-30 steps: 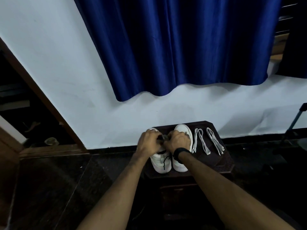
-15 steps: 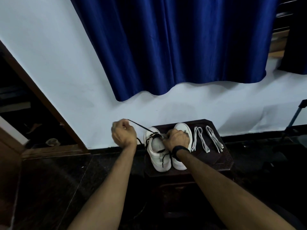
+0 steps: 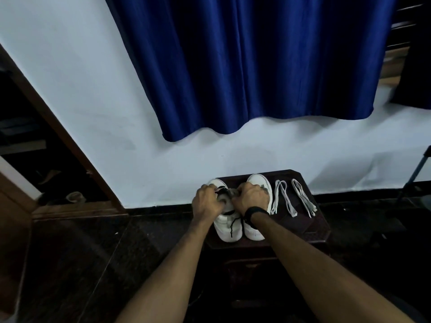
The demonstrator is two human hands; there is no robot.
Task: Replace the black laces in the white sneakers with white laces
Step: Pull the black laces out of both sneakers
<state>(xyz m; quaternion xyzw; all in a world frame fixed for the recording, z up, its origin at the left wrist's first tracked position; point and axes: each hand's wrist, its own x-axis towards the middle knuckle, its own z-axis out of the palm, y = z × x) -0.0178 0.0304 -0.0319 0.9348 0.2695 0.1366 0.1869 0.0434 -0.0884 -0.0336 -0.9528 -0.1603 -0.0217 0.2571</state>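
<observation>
Left hand (image 3: 206, 201) back from far left, again over left sneaker (image 3: 227, 227), fingers curled at black lace (image 3: 233, 226) by tongue. Right hand (image 3: 250, 198) curled there too; exact grip of either unclear. Right sneaker (image 3: 257, 183) alongside, mid-table (image 3: 310, 229). Two white laces (image 3: 281, 198) folded toward table's right edge.

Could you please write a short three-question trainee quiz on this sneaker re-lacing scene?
1. True or false: both hands are at the left sneaker.
2. How many white laces lie on the stool?
3. Which wrist wears the black band: A left, B right?

Key:
1. True: left hand and right hand meet over its black lace.
2. Two.
3. B.
</observation>
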